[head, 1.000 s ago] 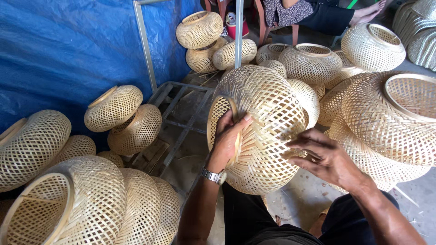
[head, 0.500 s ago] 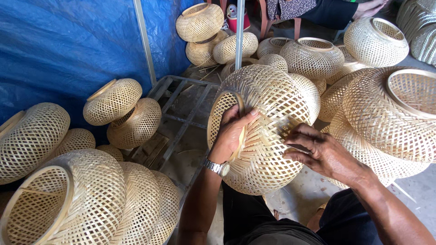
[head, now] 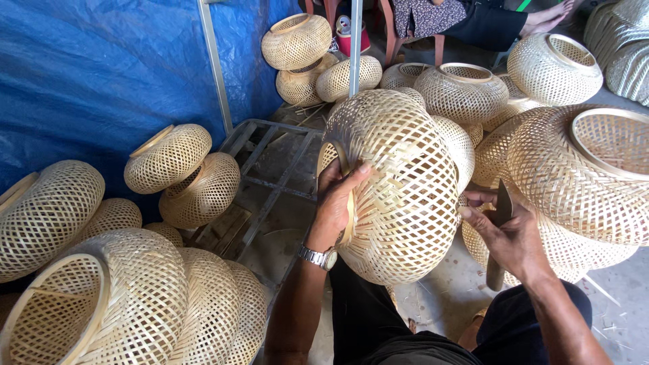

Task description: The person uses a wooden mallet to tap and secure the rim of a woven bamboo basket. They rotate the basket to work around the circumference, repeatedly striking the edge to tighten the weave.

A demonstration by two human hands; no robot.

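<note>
Since half a second ago the right hand [head: 508, 238] has drawn back off the weave to the shade's [head: 399, 182] right flank, and a dark-bladed knife [head: 499, 233] now shows in it, while the shade has turned a little in the grasp. At far left, finished shades [head: 47, 216] lie heaped against a blue tarp [head: 101, 67], with a bigger pile [head: 128, 304] near the left corner and two more [head: 182, 172] beside a grey metal frame [head: 270, 182] on the floor. At centre, the left hand [head: 340, 197], a watch [head: 318, 257] on its wrist, clamps the shade's rim: fingers curl inside the opening and the thumb presses on the outer weave. That shade is held up over the person's lap, its open lattice looking fully woven and its rim hoop in place, so by my reading only trimming or tidying of strips is left. To its right, the right hand closes around the knife's handle, blade pointing up, just beside the shade but not touching it. Further right and far back, more woven shades [head: 574, 169] stand stacked, and a seated person's legs [head: 514, 17] show at the top.
</note>
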